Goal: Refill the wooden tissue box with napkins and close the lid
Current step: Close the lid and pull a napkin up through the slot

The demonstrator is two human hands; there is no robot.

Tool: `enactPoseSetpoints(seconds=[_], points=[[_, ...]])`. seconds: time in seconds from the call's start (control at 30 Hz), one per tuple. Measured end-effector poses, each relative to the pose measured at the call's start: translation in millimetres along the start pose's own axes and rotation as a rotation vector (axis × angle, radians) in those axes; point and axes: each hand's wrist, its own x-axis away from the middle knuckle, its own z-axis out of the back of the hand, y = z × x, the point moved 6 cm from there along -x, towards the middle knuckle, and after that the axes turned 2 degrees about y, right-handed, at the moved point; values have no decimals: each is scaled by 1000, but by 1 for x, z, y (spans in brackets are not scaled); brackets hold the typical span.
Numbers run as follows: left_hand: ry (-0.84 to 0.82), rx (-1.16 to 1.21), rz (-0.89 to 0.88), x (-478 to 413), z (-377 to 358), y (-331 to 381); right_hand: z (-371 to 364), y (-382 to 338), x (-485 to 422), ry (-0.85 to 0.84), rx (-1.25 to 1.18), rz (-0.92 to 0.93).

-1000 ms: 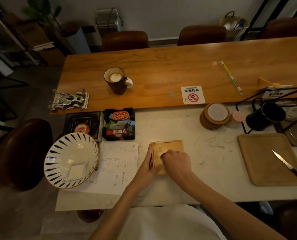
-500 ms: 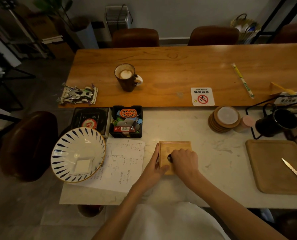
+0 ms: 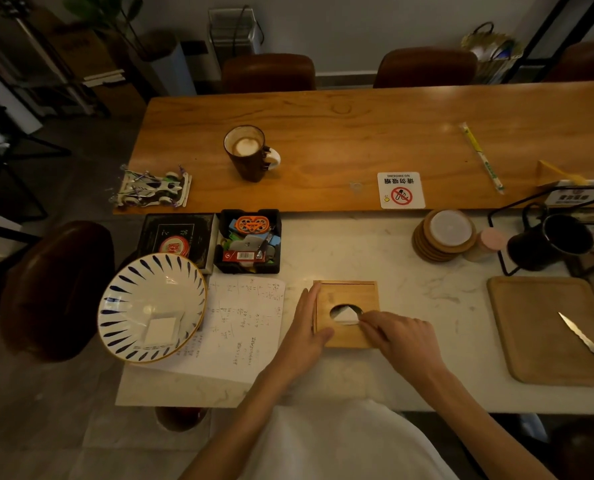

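Note:
The square wooden tissue box (image 3: 349, 292) lies on the marble counter with its lid on. A white napkin corner (image 3: 347, 315) shows through the oval hole in the lid. My left hand (image 3: 306, 329) rests flat against the box's left side, thumb on its near corner. My right hand (image 3: 397, 336) lies over the near right part of the lid, fingertips pinching the napkin's edge at the hole. Another folded white napkin (image 3: 160, 330) lies in the striped bowl (image 3: 143, 275) at the left.
A sheet of handwritten paper (image 3: 243, 327) lies between bowl and box. A black tray of small items (image 3: 249, 241) stands behind it. Right: a stack of coasters (image 3: 442, 235), a black mug (image 3: 548, 242), a wooden board (image 3: 538, 323) with a knife (image 3: 586, 342). A coffee cup (image 3: 249, 152) stands on the far table.
My right hand slid back toward the near right of the lid, uncovering the oval hole and the napkin corner in it. The left hand stayed against the box's side.

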Motion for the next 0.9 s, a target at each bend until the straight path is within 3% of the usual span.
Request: enactPoseSetpoints(seconds=[0.13,0.3,0.7,0.9], points=[[28,-325,-149,-1,-2,23,-8,1,9,172,-54,22],[13,-616,-137,-12,-10,42,-12,1,12,255,-63,82],[68,-934,-194,-23,-26,50,-20,2,10,253,-59,101],[101,-920,-286,-26,-26,52,-18,3,10,218,-82,58]])
